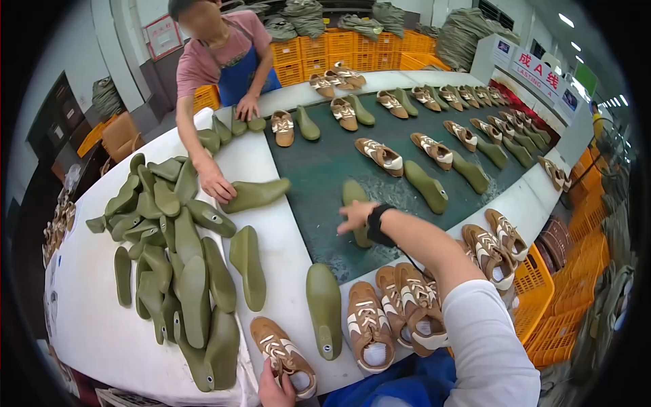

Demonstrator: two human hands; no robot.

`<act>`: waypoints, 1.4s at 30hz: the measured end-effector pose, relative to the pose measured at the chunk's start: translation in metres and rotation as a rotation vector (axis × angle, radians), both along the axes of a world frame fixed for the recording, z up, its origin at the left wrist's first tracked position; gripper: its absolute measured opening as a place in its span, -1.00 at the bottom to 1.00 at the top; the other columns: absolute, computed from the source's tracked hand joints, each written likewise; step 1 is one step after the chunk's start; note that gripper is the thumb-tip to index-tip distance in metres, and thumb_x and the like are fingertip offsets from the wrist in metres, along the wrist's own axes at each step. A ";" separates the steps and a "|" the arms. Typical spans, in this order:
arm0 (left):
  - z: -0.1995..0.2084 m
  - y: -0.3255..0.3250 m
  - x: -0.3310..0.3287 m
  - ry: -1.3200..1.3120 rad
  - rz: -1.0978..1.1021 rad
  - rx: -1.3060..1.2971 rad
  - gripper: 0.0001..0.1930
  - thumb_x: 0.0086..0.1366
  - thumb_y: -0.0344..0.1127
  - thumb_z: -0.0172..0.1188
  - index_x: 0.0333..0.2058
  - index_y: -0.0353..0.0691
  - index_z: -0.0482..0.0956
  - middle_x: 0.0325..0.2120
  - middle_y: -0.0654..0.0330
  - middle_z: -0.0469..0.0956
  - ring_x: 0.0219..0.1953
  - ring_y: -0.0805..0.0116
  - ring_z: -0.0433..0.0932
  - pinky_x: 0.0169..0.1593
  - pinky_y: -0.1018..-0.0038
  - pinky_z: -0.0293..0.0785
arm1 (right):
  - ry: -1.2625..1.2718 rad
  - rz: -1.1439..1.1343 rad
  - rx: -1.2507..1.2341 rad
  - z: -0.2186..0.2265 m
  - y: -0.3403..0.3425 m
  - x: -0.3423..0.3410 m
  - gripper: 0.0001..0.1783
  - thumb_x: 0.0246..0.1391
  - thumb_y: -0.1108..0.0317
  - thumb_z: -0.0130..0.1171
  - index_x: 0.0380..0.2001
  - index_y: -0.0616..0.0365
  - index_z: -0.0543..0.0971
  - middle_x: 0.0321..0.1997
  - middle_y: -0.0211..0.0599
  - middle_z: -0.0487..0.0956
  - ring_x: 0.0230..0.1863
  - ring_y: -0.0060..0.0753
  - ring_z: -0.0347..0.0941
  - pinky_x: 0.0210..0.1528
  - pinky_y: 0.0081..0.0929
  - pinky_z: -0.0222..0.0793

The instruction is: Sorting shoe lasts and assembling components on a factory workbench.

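My left hand (277,389) is closed on the side of a brown-and-white sneaker (277,344), which rests at the table's near edge. My right hand (359,217) reaches out over the dark green conveyor belt (312,203), fingers apart. Partly behind it, a green shoe last (354,192) lies on the belt; whether the fingertips touch it I cannot tell. Between my arms, another green last (324,308) lies on the white ledge beside a brown sneaker (370,325). More sneakers (413,298) are bunched under my right forearm.
A heap of green lasts (166,244) covers the white table on the left. Across it, a co-worker's hand (215,184) holds a last (256,195). Sneakers paired with lasts (426,186) line the belt toward the far right. Orange crates (532,288) stand at the right.
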State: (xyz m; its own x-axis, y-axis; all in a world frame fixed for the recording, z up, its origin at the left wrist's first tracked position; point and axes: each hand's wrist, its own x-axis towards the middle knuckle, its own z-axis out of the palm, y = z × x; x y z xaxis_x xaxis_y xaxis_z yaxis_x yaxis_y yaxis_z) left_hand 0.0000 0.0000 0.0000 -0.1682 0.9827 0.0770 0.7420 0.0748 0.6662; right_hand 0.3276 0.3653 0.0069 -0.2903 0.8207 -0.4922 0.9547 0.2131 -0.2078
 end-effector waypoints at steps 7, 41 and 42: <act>0.060 0.000 0.035 0.111 0.050 -0.036 -0.58 0.21 -0.32 0.14 0.03 -0.36 0.38 -0.25 -0.20 0.50 -0.21 -0.11 0.50 -0.15 0.22 0.42 | 0.002 -0.202 0.160 0.009 -0.051 0.046 -0.43 -0.03 0.32 0.06 0.14 -0.05 0.32 -0.06 -0.03 0.52 -0.08 -0.03 0.48 -0.07 -0.19 0.41; 0.079 0.139 0.111 0.226 -0.607 -0.780 -0.18 0.13 -0.04 0.06 0.24 -0.33 -0.08 -0.51 -0.18 0.55 -0.42 -0.13 0.54 -0.28 0.18 0.47 | 0.846 -1.336 -0.105 -0.093 -0.545 0.313 -0.65 0.04 0.26 0.13 -0.10 0.17 0.45 -0.43 -0.27 0.57 -0.51 -0.53 0.49 -0.51 -0.62 0.40; 0.075 0.142 0.117 0.247 -0.637 -0.780 -0.18 0.13 -0.04 0.06 0.24 -0.33 -0.08 -0.51 -0.18 0.55 -0.42 -0.13 0.54 -0.28 0.18 0.47 | 0.714 -1.262 0.077 -0.121 -0.547 0.293 -0.58 -0.01 0.27 0.18 -0.06 0.18 0.44 -0.35 -0.21 0.57 -0.42 -0.43 0.50 -0.41 -0.53 0.42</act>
State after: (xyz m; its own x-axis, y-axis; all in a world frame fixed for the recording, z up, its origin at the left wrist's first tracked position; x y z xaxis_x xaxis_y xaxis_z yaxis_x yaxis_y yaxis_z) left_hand 0.1171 0.1424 0.0749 0.3341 0.6756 -0.6573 0.9047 -0.0341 0.4248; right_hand 0.6206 -0.1813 -0.1138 0.4720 0.7272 -0.4984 0.2113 -0.6422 -0.7368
